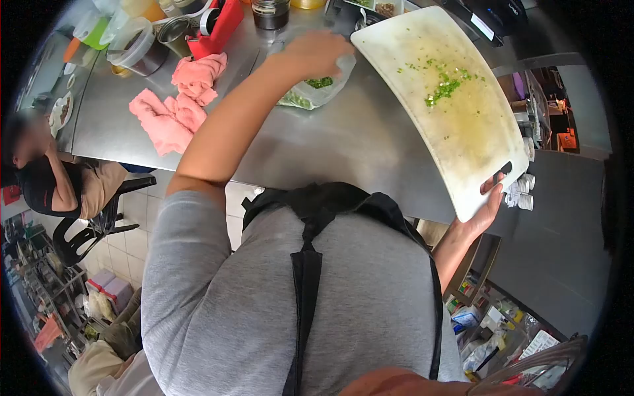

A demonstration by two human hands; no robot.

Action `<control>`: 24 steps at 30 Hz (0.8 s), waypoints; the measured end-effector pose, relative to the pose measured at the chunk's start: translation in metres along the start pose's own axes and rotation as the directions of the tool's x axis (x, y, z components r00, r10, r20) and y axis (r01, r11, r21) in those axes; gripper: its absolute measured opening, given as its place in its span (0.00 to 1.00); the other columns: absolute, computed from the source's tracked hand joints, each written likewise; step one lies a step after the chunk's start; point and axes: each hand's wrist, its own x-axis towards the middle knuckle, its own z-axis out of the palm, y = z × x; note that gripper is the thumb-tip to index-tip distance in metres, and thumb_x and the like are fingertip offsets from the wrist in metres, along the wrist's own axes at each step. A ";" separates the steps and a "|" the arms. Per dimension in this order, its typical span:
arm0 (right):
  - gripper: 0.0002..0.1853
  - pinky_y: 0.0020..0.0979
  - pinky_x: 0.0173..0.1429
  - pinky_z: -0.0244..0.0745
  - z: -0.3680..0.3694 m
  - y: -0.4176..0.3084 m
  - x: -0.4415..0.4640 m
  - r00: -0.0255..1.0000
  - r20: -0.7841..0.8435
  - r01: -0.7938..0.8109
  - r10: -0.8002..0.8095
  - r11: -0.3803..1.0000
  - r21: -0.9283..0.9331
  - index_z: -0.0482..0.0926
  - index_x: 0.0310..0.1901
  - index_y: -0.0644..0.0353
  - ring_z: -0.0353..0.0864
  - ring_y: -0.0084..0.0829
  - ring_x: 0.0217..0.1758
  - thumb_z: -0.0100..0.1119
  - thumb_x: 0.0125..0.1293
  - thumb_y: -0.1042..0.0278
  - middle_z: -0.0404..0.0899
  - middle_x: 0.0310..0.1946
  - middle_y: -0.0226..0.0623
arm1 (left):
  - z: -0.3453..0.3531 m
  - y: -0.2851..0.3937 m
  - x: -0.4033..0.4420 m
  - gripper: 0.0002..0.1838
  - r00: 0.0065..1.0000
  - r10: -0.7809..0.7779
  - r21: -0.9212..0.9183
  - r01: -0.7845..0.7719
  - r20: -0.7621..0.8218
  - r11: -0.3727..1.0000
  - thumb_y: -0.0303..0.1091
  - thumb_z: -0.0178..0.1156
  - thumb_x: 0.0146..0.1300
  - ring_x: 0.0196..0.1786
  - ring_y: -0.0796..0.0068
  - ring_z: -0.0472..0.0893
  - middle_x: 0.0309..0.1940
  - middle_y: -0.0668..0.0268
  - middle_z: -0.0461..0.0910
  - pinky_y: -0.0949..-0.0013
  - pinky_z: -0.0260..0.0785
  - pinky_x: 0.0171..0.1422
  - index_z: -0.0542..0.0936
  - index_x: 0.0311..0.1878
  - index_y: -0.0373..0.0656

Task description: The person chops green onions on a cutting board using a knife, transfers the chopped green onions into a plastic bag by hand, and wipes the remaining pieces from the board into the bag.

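My right hand (487,204) grips a white cutting board (403,59) by its handle slot, fingers through the hole. The board is tilted above the right side of the counter. Chopped scallions (449,87) lie scattered on its wet, yellowish surface. Across the counter, my left hand (316,53) has its fingers curled at the rim of a clear plastic bag (333,89). More chopped greens (319,82) show inside the bag. Part of the bag is hidden under my hand and forearm, and the fingertips are not clear.
A pink cloth (168,122) lies crumpled on the steel counter (330,148). Behind it stand a plastic tub (135,49), a red holder (218,30) and a dark jar (271,13). Off to the left, a person (56,171) sits on a black chair (99,221).
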 end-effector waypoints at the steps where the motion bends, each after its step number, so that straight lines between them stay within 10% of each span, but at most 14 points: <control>1: 0.21 0.26 0.47 0.76 0.001 0.000 0.000 1.000 0.006 -0.001 0.000 1.000 0.004 0.74 0.62 0.57 0.74 0.20 0.40 0.61 0.73 0.59 0.80 0.42 0.31 | -0.014 0.002 -0.004 0.25 0.996 -0.064 0.019 0.063 0.068 0.998 0.38 0.68 0.57 0.60 0.60 0.76 0.52 0.65 0.83 0.53 0.68 0.64 0.81 0.61 0.55; 5: 0.21 0.26 0.47 0.76 0.016 0.003 -0.003 0.996 0.084 -0.011 0.008 0.999 0.037 0.74 0.62 0.59 0.76 0.20 0.41 0.61 0.73 0.59 0.81 0.43 0.32 | -0.017 -0.004 -0.014 0.19 0.959 -0.063 0.128 0.029 0.275 0.991 0.37 0.68 0.58 0.54 0.60 0.79 0.51 0.64 0.83 0.54 0.67 0.62 0.84 0.54 0.54; 8: 0.23 0.35 0.56 0.76 0.014 0.009 0.005 0.995 0.093 -0.026 0.026 1.000 -0.004 0.72 0.64 0.60 0.77 0.28 0.50 0.60 0.73 0.58 0.80 0.48 0.37 | -0.007 -0.012 -0.009 0.12 0.996 0.025 0.246 -0.044 0.081 0.968 0.37 0.61 0.63 0.66 0.62 0.74 0.53 0.65 0.83 0.55 0.66 0.60 0.86 0.48 0.51; 11: 0.23 0.40 0.62 0.76 0.013 0.021 0.010 0.993 0.109 -0.043 0.042 0.999 0.002 0.72 0.63 0.61 0.78 0.33 0.56 0.60 0.73 0.58 0.80 0.50 0.38 | -0.019 -0.030 -0.002 0.20 0.996 -0.057 0.306 0.033 0.071 0.952 0.42 0.58 0.69 0.70 0.59 0.70 0.62 0.62 0.79 0.54 0.63 0.68 0.81 0.62 0.53; 14: 0.23 0.35 0.58 0.75 0.026 0.022 0.007 0.992 0.110 -0.062 0.058 0.997 0.037 0.72 0.62 0.62 0.77 0.28 0.51 0.61 0.72 0.58 0.80 0.48 0.38 | -0.059 -0.020 -0.032 0.12 0.966 0.028 0.315 0.056 -0.255 0.947 0.31 0.60 0.61 0.54 0.56 0.83 0.54 0.54 0.84 0.62 0.74 0.60 0.89 0.44 0.45; 17: 0.22 0.28 0.50 0.75 0.036 0.016 0.006 0.990 0.138 -0.037 0.034 0.999 0.017 0.72 0.62 0.62 0.77 0.23 0.45 0.60 0.73 0.59 0.81 0.47 0.38 | -0.005 -0.075 0.012 0.09 0.984 -0.029 0.205 0.064 -0.173 0.977 0.28 0.61 0.52 0.45 0.51 0.85 0.40 0.52 0.86 0.55 0.77 0.51 0.89 0.33 0.46; 20: 0.23 0.32 0.52 0.77 0.035 0.017 0.012 0.982 0.188 0.020 -0.010 0.998 -0.052 0.71 0.63 0.64 0.78 0.26 0.49 0.59 0.74 0.59 0.80 0.50 0.42 | 0.019 -0.109 0.035 0.10 0.920 0.023 -0.084 -0.060 -0.391 0.995 0.26 0.59 0.53 0.41 0.51 0.86 0.32 0.52 0.86 0.53 0.78 0.46 0.89 0.34 0.45; 24: 0.22 0.27 0.48 0.76 0.060 0.013 -0.001 0.971 0.235 0.071 -0.046 0.993 -0.099 0.70 0.63 0.65 0.78 0.23 0.45 0.58 0.74 0.61 0.81 0.48 0.43 | -0.027 -0.071 0.027 0.09 0.921 0.033 0.014 -0.031 -0.388 0.999 0.27 0.58 0.56 0.46 0.53 0.85 0.37 0.51 0.85 0.55 0.77 0.51 0.88 0.36 0.42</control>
